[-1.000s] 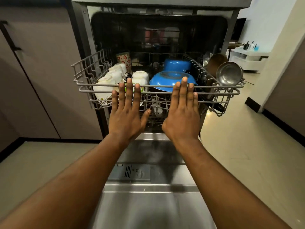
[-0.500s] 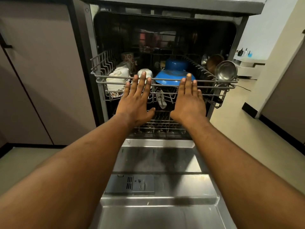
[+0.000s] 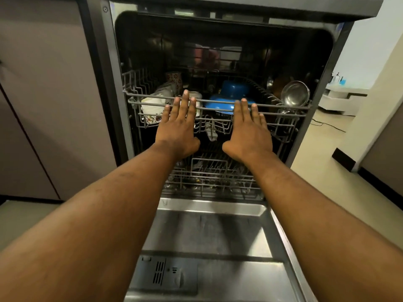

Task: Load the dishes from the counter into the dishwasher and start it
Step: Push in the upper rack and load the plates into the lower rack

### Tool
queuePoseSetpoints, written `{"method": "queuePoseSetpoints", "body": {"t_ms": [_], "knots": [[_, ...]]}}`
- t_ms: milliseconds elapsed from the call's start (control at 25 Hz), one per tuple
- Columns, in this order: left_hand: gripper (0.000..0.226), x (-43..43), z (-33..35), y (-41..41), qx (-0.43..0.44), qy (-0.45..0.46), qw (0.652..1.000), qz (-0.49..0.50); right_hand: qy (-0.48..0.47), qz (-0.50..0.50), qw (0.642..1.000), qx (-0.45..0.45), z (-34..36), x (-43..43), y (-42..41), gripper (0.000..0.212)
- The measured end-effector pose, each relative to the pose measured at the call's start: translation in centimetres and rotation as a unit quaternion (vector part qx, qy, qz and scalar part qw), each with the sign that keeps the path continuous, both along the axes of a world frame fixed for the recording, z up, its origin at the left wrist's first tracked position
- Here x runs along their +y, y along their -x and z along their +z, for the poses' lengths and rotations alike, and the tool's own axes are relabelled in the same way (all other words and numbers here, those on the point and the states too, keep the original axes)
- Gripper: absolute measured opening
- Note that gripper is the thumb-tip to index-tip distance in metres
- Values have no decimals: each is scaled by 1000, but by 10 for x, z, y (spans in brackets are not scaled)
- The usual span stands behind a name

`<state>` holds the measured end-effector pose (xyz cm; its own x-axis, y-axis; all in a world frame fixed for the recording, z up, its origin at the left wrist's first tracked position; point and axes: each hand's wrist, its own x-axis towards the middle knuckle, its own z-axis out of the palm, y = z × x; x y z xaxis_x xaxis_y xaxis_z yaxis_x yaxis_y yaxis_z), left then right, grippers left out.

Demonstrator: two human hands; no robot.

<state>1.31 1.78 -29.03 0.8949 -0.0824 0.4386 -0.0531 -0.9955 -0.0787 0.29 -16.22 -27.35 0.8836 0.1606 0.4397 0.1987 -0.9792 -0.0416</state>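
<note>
**Pushing the loaded upper rack into the dishwasher**

Pressing flat with the left hand [image 3: 177,127] and the right hand [image 3: 248,129], side by side but apart, against the front of the upper rack [image 3: 139,95]. Fingers straight and a little spread, with nothing gripped or pinched. Palms turned to the wires, fingertips reaching up to the top rail. Placed like this probably to push evenly from two points, keeping the rack straight and avoiding any twisting or jamming.

Seen from the hands:
- At 11 o'clock, white cups [image 3: 152,104], seemingly mouth down for draining.
- At 12 to 1 o'clock, blue bowls [image 3: 234,89], turned down too.
- At 2 o'clock, a steel bowl [image 3: 294,94], leaning on its side at the right edge of the rack.

All of these lying mostly inside the dishwasher [image 3: 340,46], with only the rack front near the opening. Cannot tell whether fully home.

Under the hands, at 6 o'clock, the lower rack [image 3: 209,173], pushed in, its contents too dark to name. Nearer, also at 6 o'clock, the door [image 3: 209,227], lying open and flat, with the detergent compartment [image 3: 165,273] in it.

Judged as late in the task: dishes loaded, no surface in view. Left to do, probably: finishing the push, lifting the door, starting the program. Better to push slowly, to avoid knocking the steel bowl against the frame.
</note>
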Motion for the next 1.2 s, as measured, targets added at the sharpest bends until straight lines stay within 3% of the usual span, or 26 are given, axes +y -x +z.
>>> {"method": "queuePoseSetpoints", "body": {"t_ms": [200,360,480,800,1200], "knots": [[97,-3,4,-37,25,21,998,58,7,36,999,11,11,3,-56,105],[86,9,0,-46,-40,-7,999,18,12,37,999,-16,1,5,-68,106],[90,18,-5,-43,-30,-16,999,10,10,34,999,-37,-9,7,-65,107],[84,1,18,-75,-47,-20,998,43,31,6,999,13,11,5,-101,106],[93,6,10,-70,14,-3,999,51,35,24,998,44,14,6,-100,105]]}}
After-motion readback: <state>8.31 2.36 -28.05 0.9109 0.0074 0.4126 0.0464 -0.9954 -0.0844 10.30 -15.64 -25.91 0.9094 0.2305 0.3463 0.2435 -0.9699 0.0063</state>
